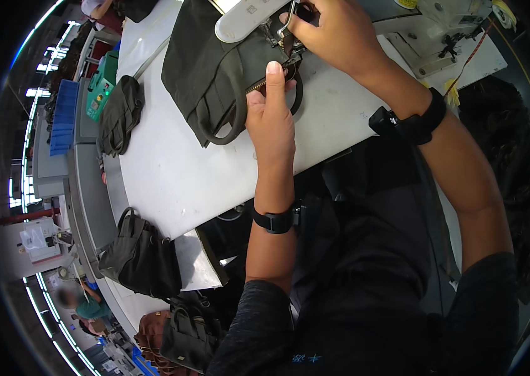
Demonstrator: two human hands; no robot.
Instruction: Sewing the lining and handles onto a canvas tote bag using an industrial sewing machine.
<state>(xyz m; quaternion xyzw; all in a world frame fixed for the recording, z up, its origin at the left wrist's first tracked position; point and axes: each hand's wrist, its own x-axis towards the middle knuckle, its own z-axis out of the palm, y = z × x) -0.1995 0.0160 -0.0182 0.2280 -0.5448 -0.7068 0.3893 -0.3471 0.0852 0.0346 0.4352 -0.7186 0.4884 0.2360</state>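
A dark olive bag (196, 69) with looped handles and a brass zipper lies beneath the pale arm of a sewing machine (243, 17) at the top. My left hand (270, 114) grips the bag's zippered edge, thumb on top, fingers partly hidden beneath. My right hand (334, 41) is just right of the machine's needle area, fingers curled at a metal lever, thumb beside it; exactly what they hold is hard to make out.
Dark bags sit on the white worktable (164, 175) at left (121, 113) and lower left (143, 257), near a green box (102, 84) and blue bin (63, 116). Dark material (516, 188) is piled at right. Co-workers (86, 301) appear at the left.
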